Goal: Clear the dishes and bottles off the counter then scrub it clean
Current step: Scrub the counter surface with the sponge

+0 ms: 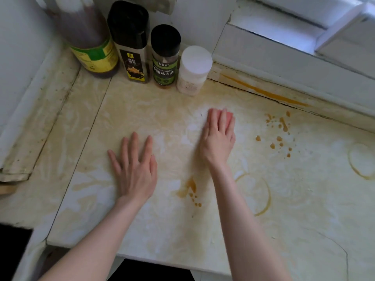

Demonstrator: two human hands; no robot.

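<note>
1. Pink sponge (230, 116) – only its far edge and right corner show past the right hand (219, 136), which presses it flat on the worktop (304, 199), mid-surface and well short of the back wall.
2. It looks soft, light and probably wet, so it should squash under pressure and slide easily. A flat palm on top suits scrubbing; pinching the long sides would suit lifting.
3. Right fingers (213, 120) lie straight and close together over the sponge, not curled round it.
4. Left hand (135, 167) rests beside it on the worktop, fingers spread wide and holding nothing – likely bracing.
5. Brown drips (280, 128) lie just right of the sponge, a smear (190, 187) is nearer the front edge, and ring marks (261, 195) sit to the right.
6. Four bottles (133, 47) stand in the back-left corner, so clearing seems unfinished.
</note>
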